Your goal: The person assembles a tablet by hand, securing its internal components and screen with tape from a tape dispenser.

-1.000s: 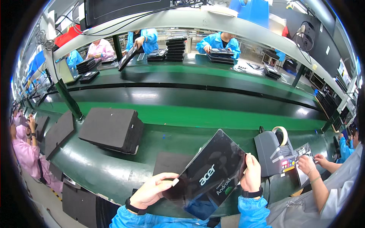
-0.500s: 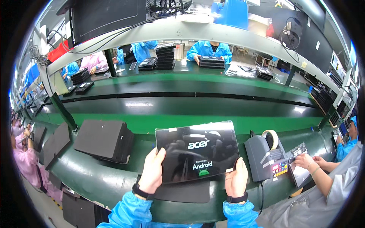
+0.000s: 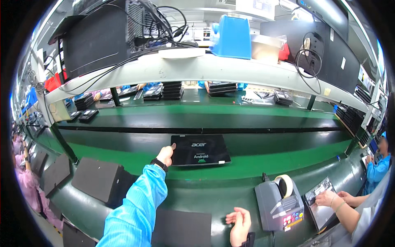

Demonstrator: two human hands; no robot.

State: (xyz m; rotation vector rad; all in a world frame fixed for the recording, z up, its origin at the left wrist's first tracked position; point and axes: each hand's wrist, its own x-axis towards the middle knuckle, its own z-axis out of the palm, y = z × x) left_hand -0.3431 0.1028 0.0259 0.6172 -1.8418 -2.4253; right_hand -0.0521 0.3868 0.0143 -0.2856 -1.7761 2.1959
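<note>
My left hand (image 3: 166, 155) reaches far forward and grips the left edge of a black tablet (image 3: 199, 150), thumb on the front. Lit white lettering and a small green figure glow on the tablet's screen. It is over the green strip beside the dark conveyor belt (image 3: 152, 142); whether it touches the surface I cannot tell. Back near the bench's front edge is my right hand (image 3: 240, 224), fingers loosely curled and apart, with nothing in it. Between my arms and below the tablet lies a flat black foam sheet (image 3: 185, 228).
A stack of black foam sheets (image 3: 98, 179) stands at left. At right are a grey tape dispenser (image 3: 271, 206) and a co-worker's hands (image 3: 329, 199) on an opened device. A shelf beam (image 3: 230, 68) crosses above, carrying cables and a blue holder (image 3: 232, 37). Stacked devices (image 3: 172, 90) sit beyond.
The tablet has moved forward, away from me, in my left hand. My right hand has let go of it and dropped back toward the bench's front edge. The view has tilted up.
</note>
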